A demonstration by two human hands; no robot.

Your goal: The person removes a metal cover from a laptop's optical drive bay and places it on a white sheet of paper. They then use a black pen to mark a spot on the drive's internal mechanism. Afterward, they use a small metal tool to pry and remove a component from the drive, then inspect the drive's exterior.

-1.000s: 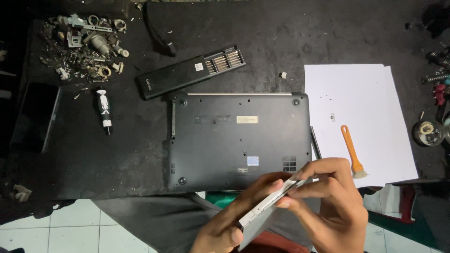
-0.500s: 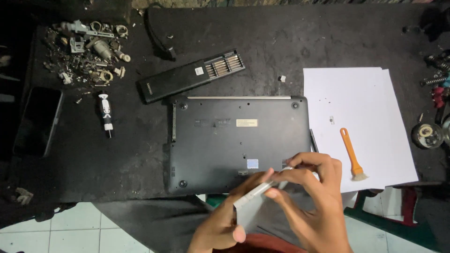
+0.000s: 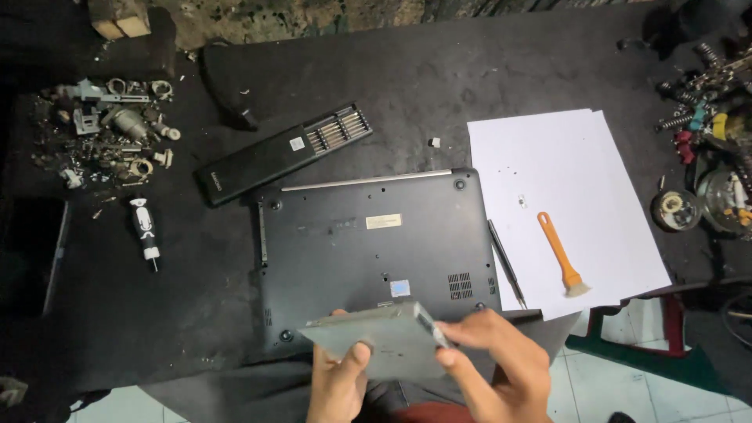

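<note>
At the bottom centre of the frame both hands hold a flat grey metal drive (image 3: 384, 345), a thin rectangular slab with a dull, matte face, tilted slightly and hovering over the near edge of the laptop. The left hand (image 3: 338, 381) grips it from below, thumb pressed on the top face and fingers hidden under it. The right hand (image 3: 501, 368) closes on the drive's right edge, thumb and forefinger pinching the narrow side.

Just above them, in the middle of the frame, lies the laptop (image 3: 368, 243), turned underside up: a black plastic shell, dusty and scuffed, with rounded corners, a pale label, a small blue sticker and vent slits near its lower right corner. It rests on a dark cloth-covered table (image 3: 196, 313) with a rough, speckled surface.

To the upper left of the laptop sits a long black bit case (image 3: 282, 153), open at one end to show a row of metal bits. Farther left is a pile of small metal scraps and screws (image 3: 106, 133), and below it a short black-and-white screwdriver (image 3: 145, 231). On the right, white paper sheets (image 3: 564, 204) carry an orange-handled brush (image 3: 561, 252); a thin dark tool (image 3: 507, 262) lies along their left edge.
</note>
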